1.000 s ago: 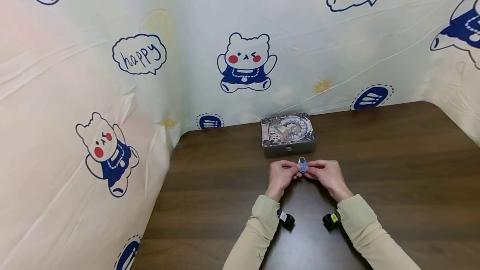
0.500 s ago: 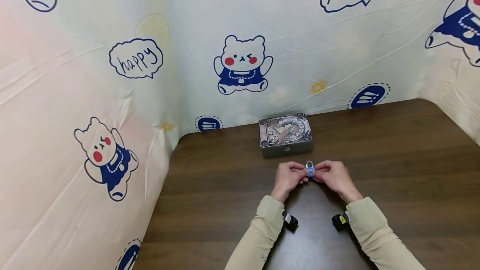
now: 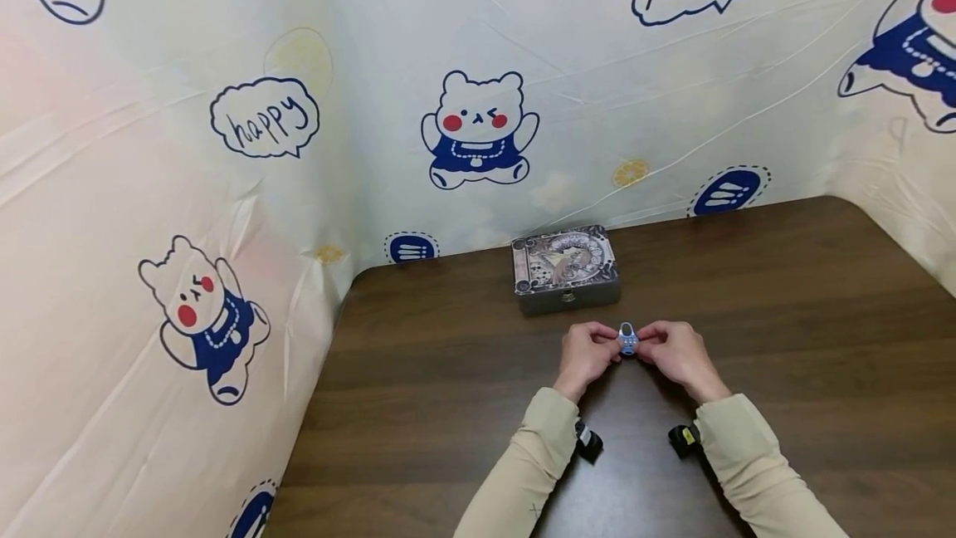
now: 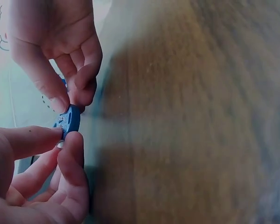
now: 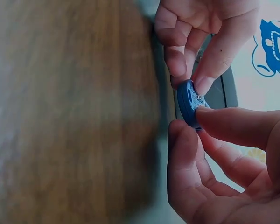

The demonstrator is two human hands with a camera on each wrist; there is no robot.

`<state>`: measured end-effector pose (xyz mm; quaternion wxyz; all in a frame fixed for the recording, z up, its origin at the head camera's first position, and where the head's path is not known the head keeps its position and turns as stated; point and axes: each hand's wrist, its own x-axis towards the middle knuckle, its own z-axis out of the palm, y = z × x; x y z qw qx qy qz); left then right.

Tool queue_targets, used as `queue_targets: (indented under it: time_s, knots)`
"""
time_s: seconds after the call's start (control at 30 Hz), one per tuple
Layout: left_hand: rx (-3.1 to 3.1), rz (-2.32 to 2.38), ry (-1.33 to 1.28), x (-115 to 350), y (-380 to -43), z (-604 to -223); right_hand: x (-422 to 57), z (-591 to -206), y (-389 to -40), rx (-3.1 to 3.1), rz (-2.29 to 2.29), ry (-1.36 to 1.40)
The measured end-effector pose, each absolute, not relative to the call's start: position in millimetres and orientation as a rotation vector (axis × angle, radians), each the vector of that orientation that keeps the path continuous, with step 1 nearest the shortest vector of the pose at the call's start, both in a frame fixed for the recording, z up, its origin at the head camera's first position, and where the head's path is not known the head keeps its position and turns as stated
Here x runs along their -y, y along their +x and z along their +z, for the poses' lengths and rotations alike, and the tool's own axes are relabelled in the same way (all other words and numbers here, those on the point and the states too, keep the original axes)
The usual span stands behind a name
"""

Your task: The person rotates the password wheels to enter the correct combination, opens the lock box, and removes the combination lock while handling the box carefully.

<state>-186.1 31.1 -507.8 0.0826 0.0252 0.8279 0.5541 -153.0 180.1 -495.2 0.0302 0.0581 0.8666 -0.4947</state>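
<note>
A small blue combination padlock [image 3: 628, 342] is held between both hands, its shackle pointing up in the head view. My left hand [image 3: 587, 355] pinches one side of it with thumb and fingers. From the other side, my right hand [image 3: 678, 354] pinches it the same way. Close up, in the left wrist view, the padlock body [image 4: 73, 119] shows number dials between the thumbs. The right wrist view shows the padlock [image 5: 188, 103] edge-on, partly covered by fingertips. Whether the shackle is latched cannot be told.
Behind the hands sits a dark box [image 3: 566, 270] with an ornate printed lid, closed, with a small clasp [image 3: 568, 296] on its front. The brown wooden table [image 3: 418, 405] meets a cartoon-printed curtain [image 3: 373, 106] at its back and left edges.
Both hands have moved right and slightly toward the person with the padlock, farther from the box. The padlock stays pinched throughout. The head view has shifted a little.
</note>
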Motion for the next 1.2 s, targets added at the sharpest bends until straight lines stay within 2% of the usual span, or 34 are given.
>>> queue_targets:
  time_s: [0.53, 1.2]
  knots:
    - [-2.695, 1.362, 0.215, -44, -184, -505, -192, -494, -149, -2.770, -1.356, 0.191]
    - [-2.812, 1.206, 0.222, -53, -183, -507, -193, -497, -153, -2.865, -1.229, 0.179]
